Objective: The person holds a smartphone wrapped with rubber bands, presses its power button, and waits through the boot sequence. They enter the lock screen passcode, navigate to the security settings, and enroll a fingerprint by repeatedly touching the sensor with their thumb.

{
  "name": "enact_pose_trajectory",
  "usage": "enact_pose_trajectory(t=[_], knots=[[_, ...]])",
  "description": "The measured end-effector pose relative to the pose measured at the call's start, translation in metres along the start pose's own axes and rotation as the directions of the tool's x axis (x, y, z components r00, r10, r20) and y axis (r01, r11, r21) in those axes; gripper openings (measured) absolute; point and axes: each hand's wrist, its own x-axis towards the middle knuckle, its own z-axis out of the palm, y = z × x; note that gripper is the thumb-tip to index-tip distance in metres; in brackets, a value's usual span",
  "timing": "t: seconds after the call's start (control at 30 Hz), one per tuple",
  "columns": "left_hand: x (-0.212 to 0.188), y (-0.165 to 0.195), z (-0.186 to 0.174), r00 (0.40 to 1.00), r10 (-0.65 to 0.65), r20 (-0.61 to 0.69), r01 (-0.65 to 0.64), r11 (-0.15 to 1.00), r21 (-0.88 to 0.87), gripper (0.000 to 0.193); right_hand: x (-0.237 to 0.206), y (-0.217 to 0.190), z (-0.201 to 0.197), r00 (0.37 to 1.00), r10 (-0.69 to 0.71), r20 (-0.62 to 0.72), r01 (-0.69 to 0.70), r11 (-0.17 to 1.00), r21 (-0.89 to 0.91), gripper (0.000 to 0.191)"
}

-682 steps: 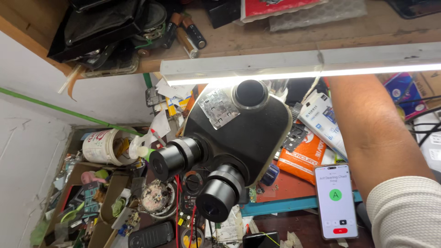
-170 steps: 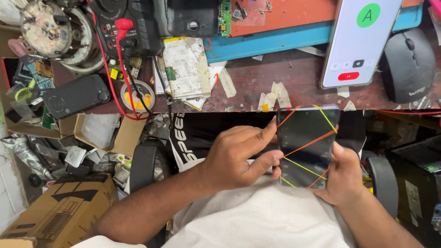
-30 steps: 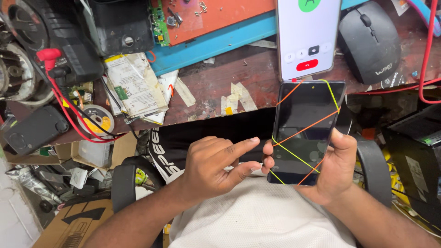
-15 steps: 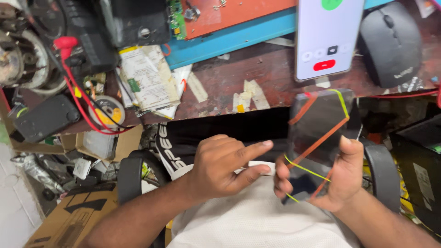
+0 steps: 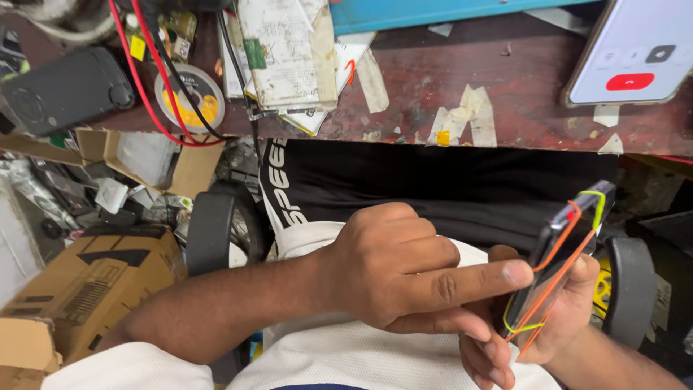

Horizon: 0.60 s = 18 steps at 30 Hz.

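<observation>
My right hand holds a dark phone bound with orange and yellow-green rubber bands, tilted so I see it nearly edge-on above my lap. My left hand reaches across from the left with its other fingers curled. Its outstretched index fingertip touches the phone's face near the middle. Part of my right hand's fingers show below the left hand.
The scuffed brown workbench runs across the top. On it lie a lit white-screen phone, worn papers, a tape roll, red cables and a black device. A cardboard box sits on the floor at left.
The banded phone has tipped from facing me to nearly edge-on and sits lower right. My left index finger has stretched out onto it. The view has shifted closer.
</observation>
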Motion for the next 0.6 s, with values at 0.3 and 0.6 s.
enact_pose_trajectory(t=[0.3, 0.6], knots=[[0.0023, 0.0008, -0.0001, 0.999, 0.005, -0.033, -0.005, 1.0, 0.004, 0.061, 0.0006, 0.0015, 0.0011, 1.0, 0.005, -0.012, -0.005, 0.999, 0.046, 0.055], [0.0, -0.0005, 0.0032, 1.0, -0.006, -0.027, 0.006, 1.0, 0.014, 0.06, 0.0015, -0.0011, 0.0043, 1.0, 0.003, -0.025, -0.002, 0.999, 0.041, 0.055]])
